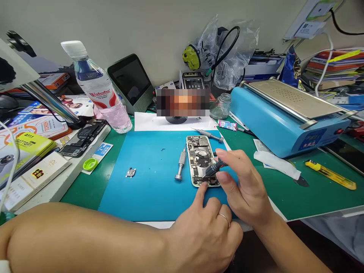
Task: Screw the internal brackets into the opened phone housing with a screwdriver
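Observation:
An opened smartphone [199, 153] with its inner parts bare lies on the blue mat [145, 201]. My left hand [209, 231] wears a ring and points its index finger at the phone's bottom edge, the fingertip touching there; the other fingers are curled and hold nothing. Between thumb and fingers of my right hand [246, 187] is a dark screwdriver [214, 168], tilted, its thin tip at the lower inside of the phone. One grey screwdriver [181, 165] lies left of the phone, another grey screwdriver [209, 134] above it. A small metal part [131, 172] rests farther left.
A water bottle [99, 91] and a smart display [131, 81] stand at the back left. Boxes and another opened phone [85, 138] lie at left. On the right are a blue heating machine [273, 125], a yellow cutter knife [330, 174] and a glass jar [222, 106].

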`<state>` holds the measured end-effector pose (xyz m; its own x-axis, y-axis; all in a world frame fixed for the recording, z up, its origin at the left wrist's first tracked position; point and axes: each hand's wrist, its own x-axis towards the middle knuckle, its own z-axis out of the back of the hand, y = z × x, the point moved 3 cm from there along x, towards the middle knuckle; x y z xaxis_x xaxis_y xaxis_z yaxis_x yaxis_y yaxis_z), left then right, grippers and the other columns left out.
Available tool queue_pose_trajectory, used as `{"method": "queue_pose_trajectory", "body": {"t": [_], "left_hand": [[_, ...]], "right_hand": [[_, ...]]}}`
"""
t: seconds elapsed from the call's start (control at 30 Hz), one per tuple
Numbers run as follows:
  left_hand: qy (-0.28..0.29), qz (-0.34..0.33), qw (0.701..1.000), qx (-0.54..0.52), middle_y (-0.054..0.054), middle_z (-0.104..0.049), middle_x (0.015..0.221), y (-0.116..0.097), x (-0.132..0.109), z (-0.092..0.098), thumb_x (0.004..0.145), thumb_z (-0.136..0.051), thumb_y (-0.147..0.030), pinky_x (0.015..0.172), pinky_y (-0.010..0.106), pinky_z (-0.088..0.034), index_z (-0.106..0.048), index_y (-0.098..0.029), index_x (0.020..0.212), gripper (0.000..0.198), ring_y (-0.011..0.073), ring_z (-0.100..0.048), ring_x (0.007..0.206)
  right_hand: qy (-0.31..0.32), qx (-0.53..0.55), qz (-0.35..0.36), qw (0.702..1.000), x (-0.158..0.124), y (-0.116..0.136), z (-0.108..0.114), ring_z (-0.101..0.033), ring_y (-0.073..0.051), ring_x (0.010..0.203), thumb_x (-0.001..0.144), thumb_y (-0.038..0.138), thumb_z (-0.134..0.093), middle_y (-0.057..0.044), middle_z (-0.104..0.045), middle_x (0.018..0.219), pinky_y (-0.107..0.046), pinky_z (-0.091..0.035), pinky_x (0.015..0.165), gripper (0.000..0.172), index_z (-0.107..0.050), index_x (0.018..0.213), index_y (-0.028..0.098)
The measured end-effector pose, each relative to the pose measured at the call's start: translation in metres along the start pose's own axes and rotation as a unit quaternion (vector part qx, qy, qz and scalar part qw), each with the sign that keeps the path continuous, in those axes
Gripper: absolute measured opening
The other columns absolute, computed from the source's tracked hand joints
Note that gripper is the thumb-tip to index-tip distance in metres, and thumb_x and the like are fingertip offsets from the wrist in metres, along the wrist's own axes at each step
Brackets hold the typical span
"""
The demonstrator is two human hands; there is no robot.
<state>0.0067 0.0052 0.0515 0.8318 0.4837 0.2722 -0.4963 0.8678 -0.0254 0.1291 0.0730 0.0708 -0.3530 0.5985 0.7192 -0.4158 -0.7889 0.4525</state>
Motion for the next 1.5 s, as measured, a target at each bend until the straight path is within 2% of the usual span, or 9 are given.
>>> {"method": "queue_pose_trajectory", "body": {"t": [0.1, 0.17, 0.37, 0.53, 0.73, 0.9, 1.2, 1.33, 1.5], "left_hand": [[-0.012, 0.002, 1.0, 0.014, 0.004, -0.062, 0.087, -0.0007, 0.0013, -0.0026, 0.1, -0.051, -0.033, 0.102, 0.058, -0.051, -0.055, -0.02, 0.088, 0.018, 0.0211, -0.057, 0.076], [-0.024, 0.009, 0.999, 0.023, 0.003, -0.062, 0.084, -0.0007, 0.0017, -0.0034, 0.1, -0.051, -0.034, 0.102, 0.057, -0.05, -0.055, -0.02, 0.087, 0.019, 0.0209, -0.057, 0.075], [-0.054, 0.014, 0.997, 0.046, 0.004, -0.065, 0.083, -0.0007, 0.0013, -0.0063, 0.1, -0.05, -0.035, 0.1, 0.054, -0.051, -0.058, -0.02, 0.087, 0.021, 0.0205, -0.058, 0.074], [-0.03, 0.002, 0.998, 0.049, 0.004, -0.066, 0.083, -0.0015, 0.0025, -0.0092, 0.101, -0.051, -0.034, 0.1, 0.056, -0.051, -0.059, -0.02, 0.089, 0.021, 0.0212, -0.06, 0.074], [-0.046, 0.007, 0.998, 0.038, 0.003, -0.065, 0.082, -0.0002, 0.0018, -0.0091, 0.101, -0.048, -0.032, 0.102, 0.056, -0.05, -0.058, -0.02, 0.088, 0.021, 0.0201, -0.058, 0.072], [-0.031, 0.012, 0.999, 0.023, 0.005, -0.066, 0.088, 0.0007, 0.0006, -0.0069, 0.101, -0.049, -0.031, 0.102, 0.058, -0.05, -0.06, -0.019, 0.092, 0.018, 0.0226, -0.06, 0.079], [0.004, 0.001, 1.0, -0.011, 0.005, -0.066, 0.093, 0.0029, 0.0, -0.0016, 0.098, -0.057, -0.035, 0.103, 0.059, -0.047, -0.062, -0.018, 0.097, 0.018, 0.0238, -0.06, 0.083], [0.0, 0.0, 1.0, -0.013, 0.006, -0.067, 0.094, 0.0029, 0.0011, -0.0006, 0.099, -0.057, -0.036, 0.102, 0.058, -0.047, -0.062, -0.017, 0.098, 0.02, 0.0247, -0.061, 0.085], [-0.025, 0.008, 1.0, 0.012, 0.004, -0.065, 0.086, 0.0025, 0.0024, -0.0036, 0.103, -0.048, -0.029, 0.097, 0.054, -0.05, -0.06, -0.019, 0.09, 0.021, 0.021, -0.059, 0.076]], "right_hand": [[0.008, 0.021, -0.015, 1.0, -0.0015, -0.0002, 0.0004, -0.062, -0.022, 0.118, 0.098, 0.005, -0.052, -0.008, -0.065, 0.128, -0.042, -0.051, 0.102, 0.062, -0.046, 0.154, 0.03], [0.013, 0.039, -0.025, 0.999, -0.0021, -0.0009, -0.0001, -0.062, -0.022, 0.12, 0.097, 0.002, -0.05, -0.007, -0.067, 0.127, -0.043, -0.05, 0.105, 0.064, -0.044, 0.154, 0.03], [-0.007, 0.006, 0.009, 1.0, 0.0021, 0.0024, 0.0017, -0.062, -0.021, 0.108, 0.091, 0.001, -0.061, -0.006, -0.066, 0.117, -0.038, -0.054, 0.093, 0.065, -0.052, 0.149, 0.029], [0.02, 0.059, -0.003, 0.998, 0.0012, 0.0032, 0.0017, -0.059, -0.024, 0.127, 0.094, -0.003, -0.049, -0.007, -0.067, 0.129, -0.044, -0.05, 0.108, 0.066, -0.048, 0.152, 0.027], [0.021, 0.078, -0.003, 0.997, -0.0007, 0.0002, 0.0014, -0.062, -0.022, 0.118, 0.092, -0.003, -0.051, -0.005, -0.069, 0.13, -0.043, -0.055, 0.099, 0.067, -0.05, 0.151, 0.029], [0.019, 0.088, -0.007, 0.996, -0.0007, -0.001, -0.0002, -0.06, -0.023, 0.118, 0.091, -0.005, -0.051, -0.006, -0.067, 0.13, -0.047, -0.053, 0.1, 0.07, -0.049, 0.152, 0.029], [0.015, 0.099, -0.023, 0.995, -0.0014, -0.0004, -0.0008, -0.062, -0.024, 0.115, 0.094, 0.0, -0.051, -0.005, -0.069, 0.127, -0.05, -0.055, 0.098, 0.064, -0.052, 0.15, 0.032], [0.017, 0.101, -0.031, 0.994, -0.0017, 0.0007, 0.0007, -0.064, -0.025, 0.113, 0.095, 0.003, -0.051, -0.004, -0.071, 0.122, -0.05, -0.056, 0.095, 0.061, -0.054, 0.147, 0.034], [0.006, 0.113, -0.053, 0.992, -0.0051, -0.002, 0.0016, -0.064, -0.025, 0.114, 0.094, 0.001, -0.052, -0.004, -0.069, 0.128, -0.05, -0.057, 0.095, 0.063, -0.054, 0.148, 0.034]]}}
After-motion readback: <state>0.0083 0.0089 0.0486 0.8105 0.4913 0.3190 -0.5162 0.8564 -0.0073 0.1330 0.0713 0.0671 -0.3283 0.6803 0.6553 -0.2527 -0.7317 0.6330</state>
